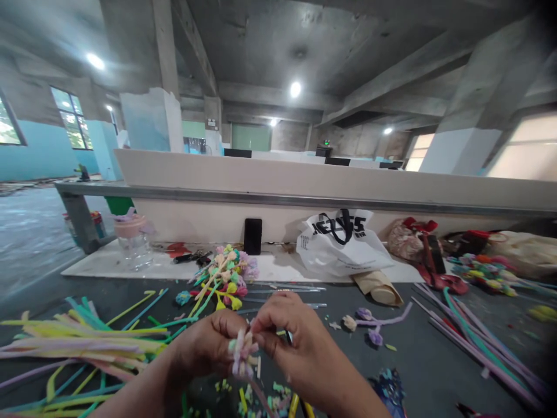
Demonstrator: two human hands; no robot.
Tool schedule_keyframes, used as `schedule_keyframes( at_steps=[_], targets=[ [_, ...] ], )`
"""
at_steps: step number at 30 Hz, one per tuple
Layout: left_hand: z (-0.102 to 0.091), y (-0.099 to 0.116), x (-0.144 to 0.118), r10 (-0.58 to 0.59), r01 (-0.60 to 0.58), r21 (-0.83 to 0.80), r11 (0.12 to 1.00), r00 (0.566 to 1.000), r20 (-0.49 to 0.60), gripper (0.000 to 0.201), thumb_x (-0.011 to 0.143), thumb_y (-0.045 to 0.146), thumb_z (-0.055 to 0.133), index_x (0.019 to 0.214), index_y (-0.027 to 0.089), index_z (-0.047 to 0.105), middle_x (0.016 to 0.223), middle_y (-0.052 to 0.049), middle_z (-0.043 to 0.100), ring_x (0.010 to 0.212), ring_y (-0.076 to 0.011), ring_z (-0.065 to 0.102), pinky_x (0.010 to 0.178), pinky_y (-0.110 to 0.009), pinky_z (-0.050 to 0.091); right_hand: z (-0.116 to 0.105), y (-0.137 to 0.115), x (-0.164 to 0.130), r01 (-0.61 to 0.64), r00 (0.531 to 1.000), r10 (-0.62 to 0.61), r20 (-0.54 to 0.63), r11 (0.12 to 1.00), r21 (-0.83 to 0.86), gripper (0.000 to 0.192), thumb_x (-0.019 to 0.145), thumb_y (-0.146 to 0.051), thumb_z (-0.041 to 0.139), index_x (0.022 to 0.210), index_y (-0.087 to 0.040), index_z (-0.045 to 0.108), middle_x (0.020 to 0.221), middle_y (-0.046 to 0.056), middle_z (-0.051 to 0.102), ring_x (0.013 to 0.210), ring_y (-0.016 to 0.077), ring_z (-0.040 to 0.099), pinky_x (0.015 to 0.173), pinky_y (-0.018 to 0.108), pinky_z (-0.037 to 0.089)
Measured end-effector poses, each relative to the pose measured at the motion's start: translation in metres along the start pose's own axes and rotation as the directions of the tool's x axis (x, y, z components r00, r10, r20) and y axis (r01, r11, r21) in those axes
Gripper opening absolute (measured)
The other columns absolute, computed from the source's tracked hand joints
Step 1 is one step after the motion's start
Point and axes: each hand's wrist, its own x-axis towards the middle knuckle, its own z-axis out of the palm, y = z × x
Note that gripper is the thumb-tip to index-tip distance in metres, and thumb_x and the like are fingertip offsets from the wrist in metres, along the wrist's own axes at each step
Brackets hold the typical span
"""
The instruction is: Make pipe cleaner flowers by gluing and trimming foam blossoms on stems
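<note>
While both hands meet low in the middle of the view, the left hand (204, 348) and the right hand (296, 342) pinch from either side a small fuzzy pastel pipe-cleaner flower (243, 351), its pink, white and green loops showing between the closed fingertips just above the dark grey work table (435, 360). Short cut scraps of coloured pipe cleaner (261, 397) lie on the table right below the hands. To the left sprawls a loose heap of long yellow, green and lilac pipe cleaners (82, 342); to the right lies another spread of long pink and purple pipe cleaners (474, 337). Just beyond the hands rest two finished lilac pipe-cleaner flowers (369, 325) and a bunch of multicoloured pipe-cleaner flowers on stems (224, 276). Farther back stand a clear glass jar with a pink lid (133, 238), a black phone (253, 235) leaning upright against the wall, and a white plastic bag with black print (343, 244).
</note>
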Motion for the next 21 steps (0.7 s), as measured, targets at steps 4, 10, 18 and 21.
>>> schedule_keyframes(
  at_steps=[4, 10, 18, 21],
  targets=[
    [0.002, 0.005, -0.003, -0.006, 0.005, 0.156, 0.988, 1.000, 0.003, 0.028, 0.059, 0.032, 0.073, 0.045, 0.011, 0.061, 0.041, -0.002, 0.046, 0.040, -0.0087, 0.036, 0.042, -0.022, 0.021, 0.005, -0.005, -0.005, 0.002, 1.000, -0.003, -0.019, 0.998, -0.067, 0.017, 0.073, -0.005, 0.054, 0.066, -0.020, 0.053, 0.062, -0.004, 0.058, 0.063, 0.0125, 0.054, 0.083, 0.037, 0.034],
    [0.006, 0.004, 0.000, 0.000, 0.003, 0.177, 0.984, 1.000, -0.016, 0.028, 0.060, 0.035, 0.072, 0.049, 0.011, 0.063, 0.040, 0.000, 0.042, 0.038, -0.0069, 0.032, 0.042, -0.022, 0.019, -0.001, -0.001, -0.003, 0.007, 1.000, -0.008, -0.003, 0.996, -0.090, 0.016, 0.075, -0.007, 0.056, 0.067, -0.021, 0.057, 0.065, -0.003, 0.061, 0.065, 0.0135, 0.056, 0.075, 0.033, 0.038],
    [0.005, -0.005, 0.006, -0.059, 0.055, 0.143, 0.988, 0.998, 0.022, 0.029, 0.058, 0.036, 0.072, 0.053, 0.010, 0.062, 0.040, 0.004, 0.037, 0.034, -0.0041, 0.025, 0.038, -0.020, 0.018, -0.017, 0.003, -0.003, 0.054, 0.996, -0.047, 0.079, 0.995, -0.086, 0.011, 0.078, -0.012, 0.060, 0.074, -0.021, 0.063, 0.074, -0.001, 0.066, 0.073, 0.0130, 0.059, 0.078, 0.030, 0.037],
    [0.005, -0.007, 0.007, -0.086, 0.078, 0.154, 0.985, 0.995, 0.043, 0.033, 0.055, 0.040, 0.072, 0.053, 0.009, 0.061, 0.040, 0.004, 0.036, 0.035, -0.0040, 0.025, 0.038, -0.020, 0.017, -0.014, 0.003, -0.004, 0.070, 0.991, -0.054, 0.123, 0.989, -0.133, 0.015, 0.078, -0.009, 0.057, 0.072, -0.021, 0.063, 0.073, -0.002, 0.067, 0.074, 0.0120, 0.059, 0.085, 0.031, 0.032]
  ],
)
